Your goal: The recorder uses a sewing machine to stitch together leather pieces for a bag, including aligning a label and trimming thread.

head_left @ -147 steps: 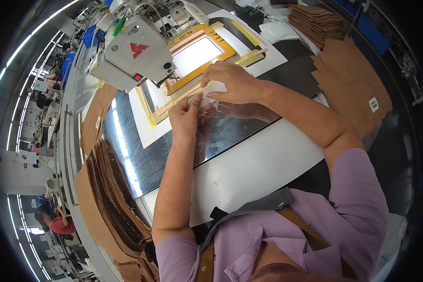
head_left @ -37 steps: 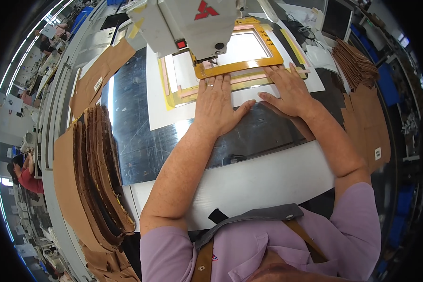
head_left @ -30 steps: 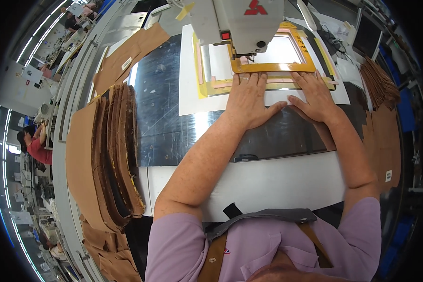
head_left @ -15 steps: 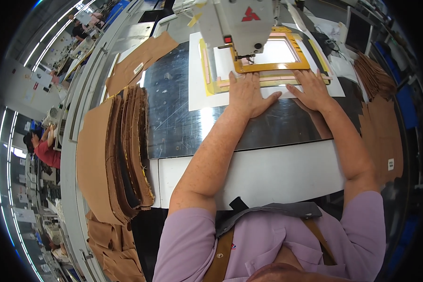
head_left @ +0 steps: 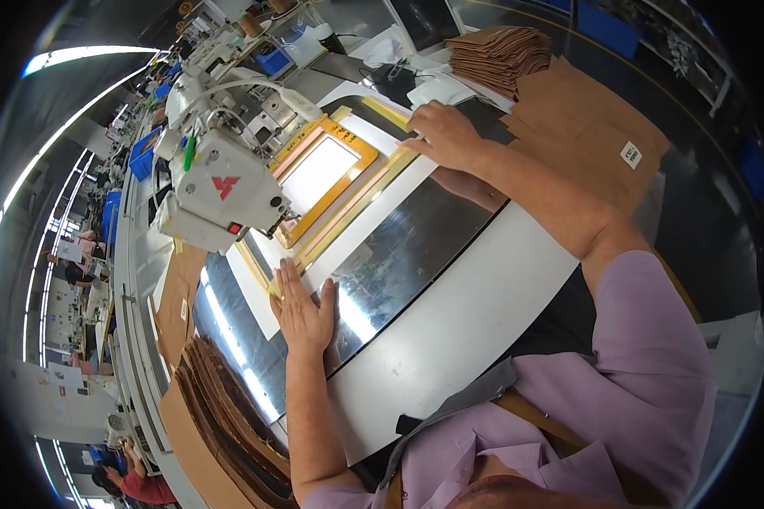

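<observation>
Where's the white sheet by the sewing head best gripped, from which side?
Probably at the long near edge, from the person's side. That margin of the white sheet lies flat and mostly bare over the shiny plate, between the left hand and right hand, while the sewing head crowds its left part.

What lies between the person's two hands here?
In the head view, between the left hand and right hand run a yellow-taped strip and, nearer the person, a margin of white sheet.
</observation>
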`<state>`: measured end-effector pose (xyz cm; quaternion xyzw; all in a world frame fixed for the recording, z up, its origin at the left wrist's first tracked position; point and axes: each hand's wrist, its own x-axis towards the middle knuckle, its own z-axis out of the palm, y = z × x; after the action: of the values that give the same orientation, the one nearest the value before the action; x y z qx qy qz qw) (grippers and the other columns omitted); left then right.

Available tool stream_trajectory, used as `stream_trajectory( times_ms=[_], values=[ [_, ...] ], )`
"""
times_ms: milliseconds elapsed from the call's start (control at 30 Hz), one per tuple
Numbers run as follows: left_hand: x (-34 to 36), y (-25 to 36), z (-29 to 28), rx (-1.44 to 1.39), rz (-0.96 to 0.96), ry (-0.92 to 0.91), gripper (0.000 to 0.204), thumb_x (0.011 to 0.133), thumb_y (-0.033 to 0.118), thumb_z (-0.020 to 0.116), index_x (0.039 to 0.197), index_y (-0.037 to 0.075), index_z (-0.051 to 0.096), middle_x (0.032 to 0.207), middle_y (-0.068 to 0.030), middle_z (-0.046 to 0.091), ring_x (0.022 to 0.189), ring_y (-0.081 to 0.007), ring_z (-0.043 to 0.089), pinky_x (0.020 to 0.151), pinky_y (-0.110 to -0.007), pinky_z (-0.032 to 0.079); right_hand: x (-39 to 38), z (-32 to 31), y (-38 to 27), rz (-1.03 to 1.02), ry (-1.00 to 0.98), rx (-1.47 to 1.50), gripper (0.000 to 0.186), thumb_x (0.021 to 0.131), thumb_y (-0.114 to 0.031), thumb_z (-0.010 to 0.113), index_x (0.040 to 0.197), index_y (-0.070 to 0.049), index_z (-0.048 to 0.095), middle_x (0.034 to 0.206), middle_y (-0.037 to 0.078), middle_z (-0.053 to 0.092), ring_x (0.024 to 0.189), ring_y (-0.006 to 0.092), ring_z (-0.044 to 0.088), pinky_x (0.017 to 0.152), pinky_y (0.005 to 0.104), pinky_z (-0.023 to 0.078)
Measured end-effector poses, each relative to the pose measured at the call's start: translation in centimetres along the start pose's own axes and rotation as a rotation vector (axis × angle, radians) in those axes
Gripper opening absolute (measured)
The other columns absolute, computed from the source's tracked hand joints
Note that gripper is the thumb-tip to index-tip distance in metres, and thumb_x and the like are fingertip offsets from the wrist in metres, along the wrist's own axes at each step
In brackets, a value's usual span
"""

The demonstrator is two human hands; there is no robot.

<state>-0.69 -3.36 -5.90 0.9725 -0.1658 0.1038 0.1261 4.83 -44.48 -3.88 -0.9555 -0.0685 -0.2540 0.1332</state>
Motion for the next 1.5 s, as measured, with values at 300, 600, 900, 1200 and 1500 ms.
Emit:
stream_trajectory(
  times_ms=[300,600,900,1200,1500],
  values=[
    [0.6,0.7,-1.1,-0.004,0.022,0.029,0.074,0.096,0.050,0.059,0.151,0.003,0.044,0.158,-0.0219,0.043,0.151,-0.0375,0.034,0.122,-0.056,0.020,5.6,0.9,10.5,0.155,-0.037,-0.156,0.024,0.084,-0.025,0.076,0.099,-0.005,0.074,0.104,0.016,0.069,0.102,0.0333,0.068,0.089,0.0449,0.054],
    [0.5,0.6,-0.9,-0.010,-0.002,0.048,0.069,0.096,0.045,0.062,0.149,0.004,0.047,0.157,-0.0213,0.045,0.150,-0.0401,0.034,0.122,-0.058,0.020,5.5,0.7,9.6,0.101,-0.034,-0.102,0.025,0.089,-0.029,0.071,0.095,-0.004,0.074,0.103,0.016,0.068,0.103,0.0359,0.066,0.091,0.0468,0.053],
    [0.8,0.8,-0.8,-0.012,0.011,0.029,0.066,0.098,0.044,0.060,0.150,0.006,0.045,0.157,-0.0210,0.044,0.151,-0.0405,0.033,0.122,-0.058,0.021,7.2,-9.6,15.1,0.251,0.165,-0.393,0.023,0.089,-0.029,0.073,0.095,-0.007,0.075,0.094,0.014,0.071,0.094,0.0360,0.069,0.083,0.0457,0.055],
    [0.9,0.8,0.0,-0.028,0.000,0.027,0.068,0.097,0.046,0.061,0.150,0.005,0.047,0.155,-0.0227,0.046,0.149,-0.0402,0.035,0.122,-0.057,0.021,8.0,-10.4,16.6,0.473,-0.107,-0.582,0.030,0.088,-0.030,0.077,0.103,-0.005,0.079,0.107,0.019,0.075,0.103,0.0366,0.072,0.086,0.0470,0.060],
    [0.7,-0.1,-0.1,-0.033,0.018,0.191,0.063,0.095,0.045,0.063,0.142,0.005,0.054,0.151,-0.0204,0.052,0.144,-0.0365,0.044,0.120,-0.054,0.026,7.7,-9.4,18.6,0.192,0.037,-0.511,0.038,0.097,-0.039,0.064,0.113,-0.005,0.074,0.112,0.019,0.069,0.107,0.0407,0.066,0.088,0.0510,0.053]
  ],
)
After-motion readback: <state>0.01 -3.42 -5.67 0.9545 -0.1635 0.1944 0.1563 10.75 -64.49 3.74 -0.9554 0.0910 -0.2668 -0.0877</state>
